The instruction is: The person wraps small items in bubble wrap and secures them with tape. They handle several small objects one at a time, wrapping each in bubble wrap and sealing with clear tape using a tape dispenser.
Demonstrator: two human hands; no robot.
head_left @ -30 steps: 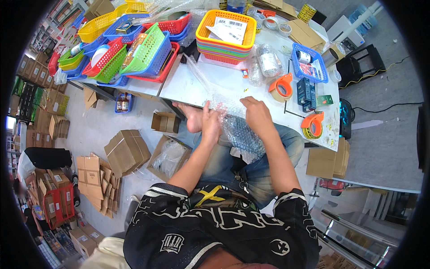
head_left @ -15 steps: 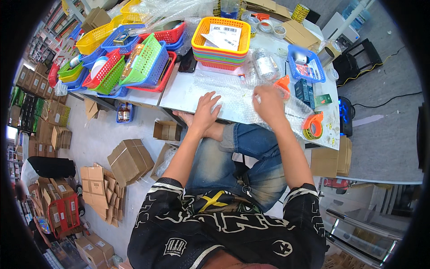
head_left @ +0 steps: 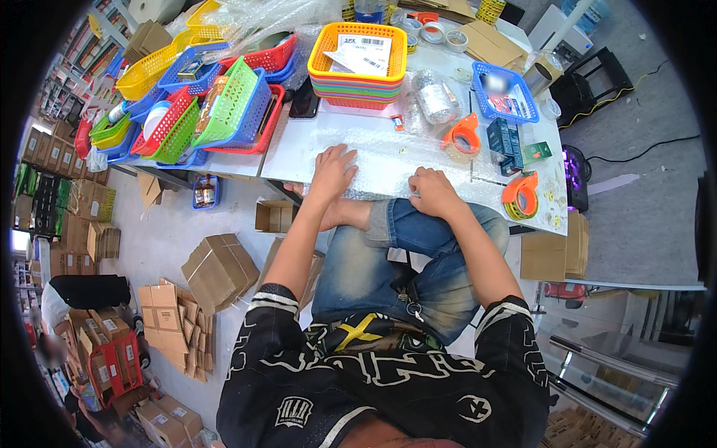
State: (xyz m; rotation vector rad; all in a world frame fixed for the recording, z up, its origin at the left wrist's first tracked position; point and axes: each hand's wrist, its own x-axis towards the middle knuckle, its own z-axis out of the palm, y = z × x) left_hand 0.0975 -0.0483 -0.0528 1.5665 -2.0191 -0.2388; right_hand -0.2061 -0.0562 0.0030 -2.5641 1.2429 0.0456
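A sheet of clear bubble wrap [head_left: 381, 158] lies along the near edge of the white table, in front of me. My left hand [head_left: 334, 172] rests on its left part, fingers stretched out and slightly spread. At its near right edge, my right hand [head_left: 435, 193] has curled fingers closed on the wrap. Beyond the right hand lie an orange tape dispenser [head_left: 461, 139] and bubble-wrapped bundles [head_left: 436, 100]. A small orange-red packet [head_left: 397, 122] sits at the far side of the sheet. To the right, another orange dispenser [head_left: 521, 197] lies by dark teal boxes [head_left: 506, 147].
Stacked baskets [head_left: 357, 88] with paper labels on top stand at the back. Colourful baskets of goods [head_left: 235, 104] crowd the left, beside a black phone [head_left: 304, 101]. A blue basket [head_left: 505, 94] stands back right. Cardboard boxes [head_left: 219, 272] lie on the floor at left.
My right hand has moved nearer and left, closing on the bubble wrap's near edge. The sheet has shifted away from the right dispenser. The upper dispenser has moved slightly left. My left hand stays flat.
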